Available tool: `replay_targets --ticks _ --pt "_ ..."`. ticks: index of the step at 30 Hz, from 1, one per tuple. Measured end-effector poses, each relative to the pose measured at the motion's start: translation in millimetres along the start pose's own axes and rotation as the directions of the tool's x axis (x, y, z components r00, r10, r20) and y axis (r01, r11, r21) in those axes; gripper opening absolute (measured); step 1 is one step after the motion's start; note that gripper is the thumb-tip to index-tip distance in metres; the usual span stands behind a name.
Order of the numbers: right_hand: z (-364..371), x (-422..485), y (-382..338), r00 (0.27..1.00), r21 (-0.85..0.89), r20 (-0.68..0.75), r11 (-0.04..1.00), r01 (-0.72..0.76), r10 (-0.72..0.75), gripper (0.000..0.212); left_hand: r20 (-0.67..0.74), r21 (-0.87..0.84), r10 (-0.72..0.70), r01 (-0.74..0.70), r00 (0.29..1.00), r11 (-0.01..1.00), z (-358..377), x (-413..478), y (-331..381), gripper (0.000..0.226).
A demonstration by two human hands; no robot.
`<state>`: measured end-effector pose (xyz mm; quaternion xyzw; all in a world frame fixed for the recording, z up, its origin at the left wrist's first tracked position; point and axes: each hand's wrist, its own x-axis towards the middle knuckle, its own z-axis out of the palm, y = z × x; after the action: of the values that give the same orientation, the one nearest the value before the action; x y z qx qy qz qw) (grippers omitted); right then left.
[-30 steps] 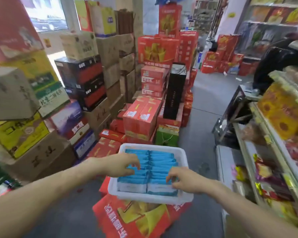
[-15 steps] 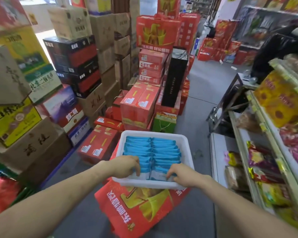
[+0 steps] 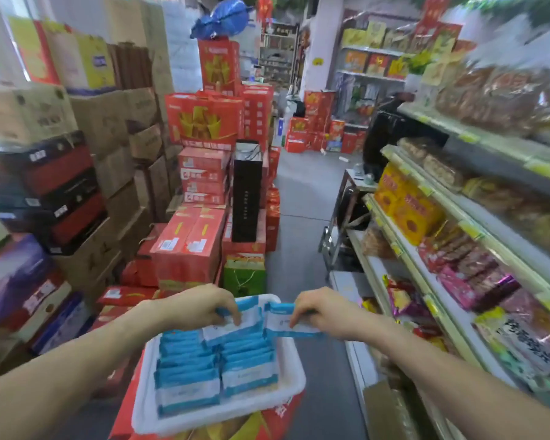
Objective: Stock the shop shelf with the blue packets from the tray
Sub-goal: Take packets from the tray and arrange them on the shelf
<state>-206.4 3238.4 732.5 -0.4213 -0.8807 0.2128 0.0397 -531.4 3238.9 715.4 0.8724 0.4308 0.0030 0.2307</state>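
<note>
Rightward, the long cream metal shop shelf [image 3: 410, 274] carries snack bags. Beside it, a white plastic tray [image 3: 140, 408] sits on a red printed carton [image 3: 267, 422], with two rows of blue-and-white packets [image 3: 188, 369] standing inside. Over the tray's far end, the left hand [image 3: 197, 308] pinches one lifted packet [image 3: 232, 328] between thumb and fingers. The right hand [image 3: 318, 309] pinches a second packet [image 3: 283, 323], possibly more than one, as blur smears the edges.
</note>
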Motion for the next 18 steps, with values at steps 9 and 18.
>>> replay_targets --ticks 9,18 --pt "-253 -230 49 0.878 -0.127 -0.397 0.931 -0.341 0.267 0.032 -0.122 0.102 0.544 -0.535 0.830 0.839 -178 208 248 0.030" --pt "-358 -535 38 0.545 -0.016 -0.620 0.686 -0.728 0.564 0.046 -0.030 0.081 0.892 -0.888 0.451 0.452 -219 332 601 0.027"
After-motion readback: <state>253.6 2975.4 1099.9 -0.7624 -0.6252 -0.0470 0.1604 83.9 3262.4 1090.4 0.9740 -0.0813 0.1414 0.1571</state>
